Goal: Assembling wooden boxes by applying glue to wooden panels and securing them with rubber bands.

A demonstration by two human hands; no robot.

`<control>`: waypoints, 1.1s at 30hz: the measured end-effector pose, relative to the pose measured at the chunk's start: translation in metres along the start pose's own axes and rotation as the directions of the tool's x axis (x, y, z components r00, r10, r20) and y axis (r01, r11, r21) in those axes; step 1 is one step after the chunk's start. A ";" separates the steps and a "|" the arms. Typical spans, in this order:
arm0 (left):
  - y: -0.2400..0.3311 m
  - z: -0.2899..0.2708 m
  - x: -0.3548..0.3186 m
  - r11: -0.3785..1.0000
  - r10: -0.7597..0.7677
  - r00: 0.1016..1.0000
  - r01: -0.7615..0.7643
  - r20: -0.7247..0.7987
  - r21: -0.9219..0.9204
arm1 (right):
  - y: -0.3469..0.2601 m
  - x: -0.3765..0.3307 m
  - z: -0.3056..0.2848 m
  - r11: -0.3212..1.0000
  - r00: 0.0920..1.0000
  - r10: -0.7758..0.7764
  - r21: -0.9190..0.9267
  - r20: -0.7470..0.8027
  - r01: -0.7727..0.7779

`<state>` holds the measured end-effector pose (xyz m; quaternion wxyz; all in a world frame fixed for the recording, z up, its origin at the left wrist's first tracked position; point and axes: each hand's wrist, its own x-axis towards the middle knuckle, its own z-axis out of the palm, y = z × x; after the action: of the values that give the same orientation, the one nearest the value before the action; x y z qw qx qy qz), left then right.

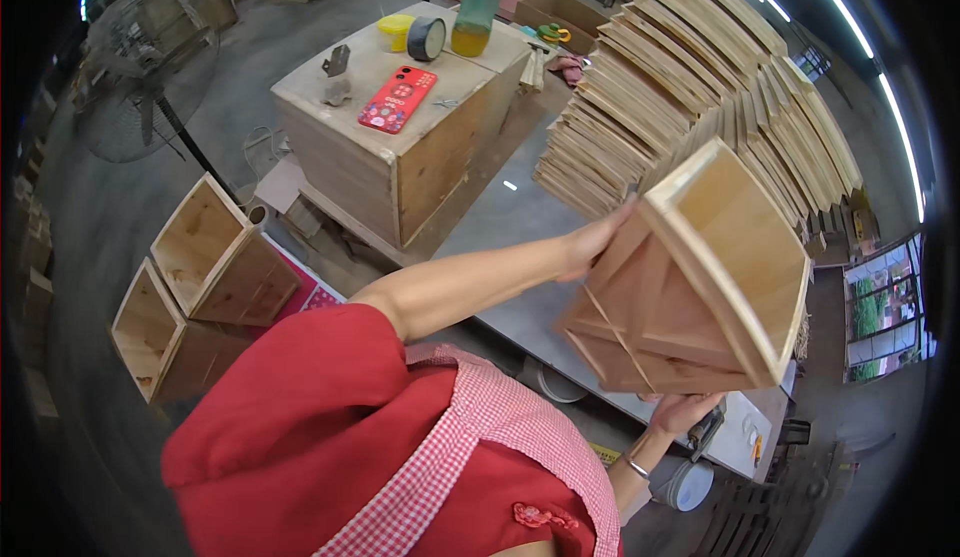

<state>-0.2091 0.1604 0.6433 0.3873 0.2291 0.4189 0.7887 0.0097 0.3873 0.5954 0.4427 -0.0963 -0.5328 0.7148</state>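
A pale wooden box frame (672, 297) with slanted sides and a curved rim is held tilted above the grey worktable, its inside turned up and to the right. My left hand (597, 244) is closed on its far left side, the fingertips hidden behind the wood. From below, my right hand (686, 413) grips the near edge; part of its fingers is hidden by the box. A thin line, perhaps a strip or cord, runs across the outer face. Just beyond the box stand tall stacks of wooden panels (655, 67).
On a wooden chest (330, 172) lie a red phone (399, 100), a tape roll (427, 39) and a bottle (480, 7). Two wooden boxes (205, 242) sit at the left near a standing fan (150, 72). A white bucket (686, 485) stands below the worktable (505, 212).
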 end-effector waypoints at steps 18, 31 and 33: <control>-0.043 -0.028 -0.040 0.979 -0.200 0.939 0.179 -0.280 -0.099 | 0.077 0.015 -0.070 0.907 0.907 0.421 -0.023 -0.015 -0.421; 0.017 -0.007 -0.022 0.996 -0.044 0.945 0.017 -0.324 -0.086 | -0.082 0.023 0.061 0.615 0.959 0.122 -0.778 0.255 0.129; 0.015 -0.012 -0.007 0.989 -0.064 0.937 0.013 -0.344 -0.149 | -0.085 0.029 0.056 0.586 0.962 0.120 -0.800 0.244 0.130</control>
<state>-0.2195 0.1436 0.6486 0.3381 0.0491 0.4268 0.8373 0.0036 0.3738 0.7005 0.2748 -0.1867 -0.8549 0.3986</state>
